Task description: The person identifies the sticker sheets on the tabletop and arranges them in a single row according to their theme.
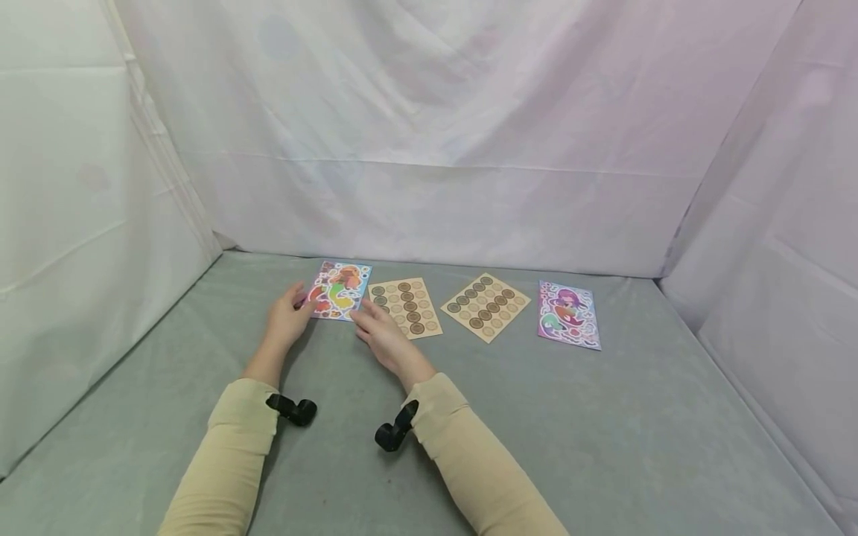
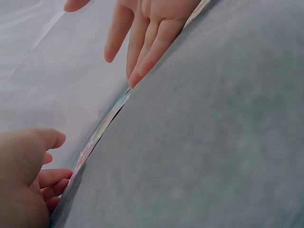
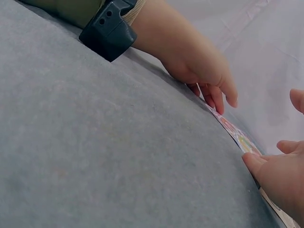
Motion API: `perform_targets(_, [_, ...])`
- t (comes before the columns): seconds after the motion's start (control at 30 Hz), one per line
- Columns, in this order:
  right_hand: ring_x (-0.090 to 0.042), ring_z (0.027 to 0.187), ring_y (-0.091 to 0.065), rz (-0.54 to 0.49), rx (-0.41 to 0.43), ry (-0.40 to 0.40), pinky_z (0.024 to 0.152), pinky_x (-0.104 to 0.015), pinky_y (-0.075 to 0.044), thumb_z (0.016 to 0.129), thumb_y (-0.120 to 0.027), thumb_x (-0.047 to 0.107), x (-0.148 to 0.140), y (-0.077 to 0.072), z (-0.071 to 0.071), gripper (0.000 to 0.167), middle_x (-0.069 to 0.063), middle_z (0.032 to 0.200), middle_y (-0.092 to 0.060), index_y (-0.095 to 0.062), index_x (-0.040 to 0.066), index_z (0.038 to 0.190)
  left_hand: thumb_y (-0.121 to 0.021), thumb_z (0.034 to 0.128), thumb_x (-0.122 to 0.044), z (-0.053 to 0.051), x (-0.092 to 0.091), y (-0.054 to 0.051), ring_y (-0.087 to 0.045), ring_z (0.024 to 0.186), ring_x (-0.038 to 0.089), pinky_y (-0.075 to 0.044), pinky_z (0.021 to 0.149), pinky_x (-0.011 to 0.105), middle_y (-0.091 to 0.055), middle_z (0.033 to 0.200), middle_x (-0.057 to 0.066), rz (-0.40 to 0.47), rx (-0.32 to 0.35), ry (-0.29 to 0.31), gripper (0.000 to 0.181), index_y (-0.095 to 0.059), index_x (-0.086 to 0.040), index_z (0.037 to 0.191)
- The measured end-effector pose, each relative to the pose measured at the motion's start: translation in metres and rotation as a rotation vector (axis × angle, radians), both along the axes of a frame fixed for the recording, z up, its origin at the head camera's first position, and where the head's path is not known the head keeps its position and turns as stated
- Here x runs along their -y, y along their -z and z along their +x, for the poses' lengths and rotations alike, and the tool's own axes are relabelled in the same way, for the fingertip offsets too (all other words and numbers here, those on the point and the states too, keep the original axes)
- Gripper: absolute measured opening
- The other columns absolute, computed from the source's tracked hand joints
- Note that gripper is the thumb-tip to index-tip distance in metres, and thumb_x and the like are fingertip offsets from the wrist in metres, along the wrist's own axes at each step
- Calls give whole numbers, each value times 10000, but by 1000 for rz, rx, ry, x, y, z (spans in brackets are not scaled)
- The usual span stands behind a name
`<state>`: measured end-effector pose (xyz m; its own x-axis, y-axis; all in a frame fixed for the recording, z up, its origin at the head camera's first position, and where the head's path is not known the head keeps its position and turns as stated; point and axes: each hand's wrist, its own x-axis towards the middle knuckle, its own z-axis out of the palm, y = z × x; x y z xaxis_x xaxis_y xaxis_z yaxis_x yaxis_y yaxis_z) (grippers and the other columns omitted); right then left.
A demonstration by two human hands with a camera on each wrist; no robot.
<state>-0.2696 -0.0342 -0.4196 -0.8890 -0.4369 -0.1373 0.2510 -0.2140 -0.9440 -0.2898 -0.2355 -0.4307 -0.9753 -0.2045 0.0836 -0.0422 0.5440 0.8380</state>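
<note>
A colourful sticker sheet lies on the grey cloth between the two hands. At its left edge, my left hand touches it with slightly bent fingers. My right hand is at the lower right corner, fingers extended and touching there. In the left wrist view the sheet appears as a thin strip, with the left hand at one end and the right hand at the other. The right wrist view has the sheet between the left hand and right hand.
Beside the right hand lies a tan sheet of round stickers, partly behind the fingers. Farther right are another tan sheet, turned diagonally, and a purple sticker sheet. White cloth walls stand behind and at both sides.
</note>
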Motion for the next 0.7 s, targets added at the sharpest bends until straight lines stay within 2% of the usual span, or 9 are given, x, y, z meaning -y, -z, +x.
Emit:
perform_targets(0.4, [-302,1393,-261,-19,34,7,1098,-373,-288,1004,-493,179,0,0,-2,602,-172,1536,-228,-208,25,1511,-529,983,-204,1,0,0,-384,1314,356,-335,1056,482,-416,1432,224,61,27,-32,586,-296,-20,1488])
perform_targets(0.7, [-300,1349,-344,-29,56,27,1060,-374,-352,996,-513,180,0,2,-5,578,-174,1500,-299,-266,24,1494,-524,979,-150,5,-2,-5,-407,1285,367,-351,1041,484,-447,1389,254,83,1,-25,548,-329,27,1459])
